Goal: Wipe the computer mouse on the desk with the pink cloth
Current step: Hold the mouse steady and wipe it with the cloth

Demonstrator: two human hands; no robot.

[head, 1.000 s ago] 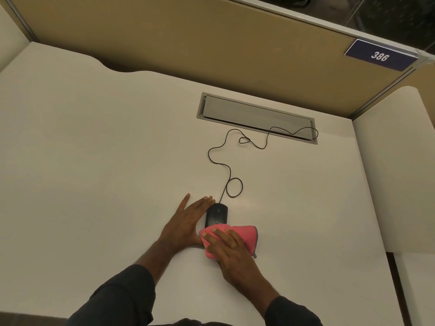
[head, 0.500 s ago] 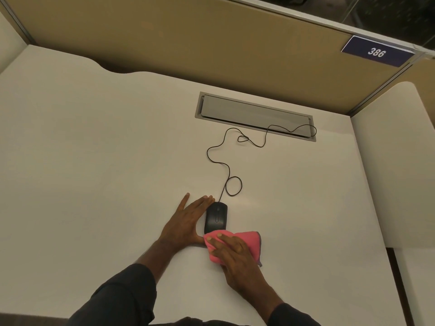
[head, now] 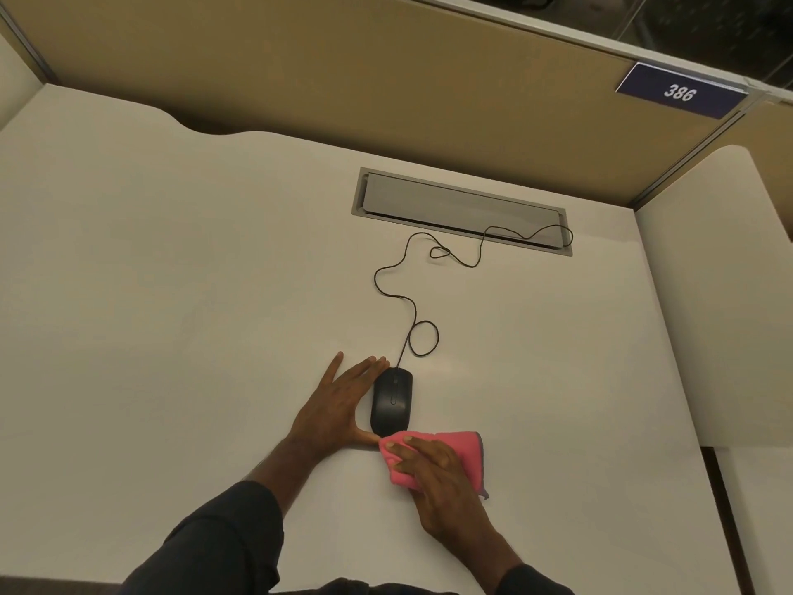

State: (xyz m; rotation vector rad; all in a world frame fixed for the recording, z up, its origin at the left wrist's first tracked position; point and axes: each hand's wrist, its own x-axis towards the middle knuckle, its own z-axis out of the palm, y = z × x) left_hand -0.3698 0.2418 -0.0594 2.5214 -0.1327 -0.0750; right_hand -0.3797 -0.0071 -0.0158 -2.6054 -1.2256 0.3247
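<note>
Mouse: black wired computer mouse [head: 391,401] flat on the white desk [head: 171,294], near-centre, nose toward 12 o'clock.
Cloth: pink cloth [head: 461,448] bunched at the mouse's 5 o'clock, its far edge touching the tail of the mouse; most of the shell uncovered.
Right hand: right hand [head: 433,478] lies on the cloth, fingers bent over the folds, pressing it to the desk.
Left hand: left hand [head: 339,405] flat, fingers straight, braced along the mouse's 9 o'clock flank; grasps nothing.
Cable: thin cable [head: 422,343] loops at 12 o'clock and runs to the grommet tray [head: 461,210] at 1 o'clock.
Risk, slide: nothing blocks the 3 o'clock side; a sideways stroke could skate the mouse that way.
Risk, cable: a forward stroke may catch the loop and drag it.
Risk, coverage: bunched cloth may ride the top only, missing sides and wheel groove.
</note>
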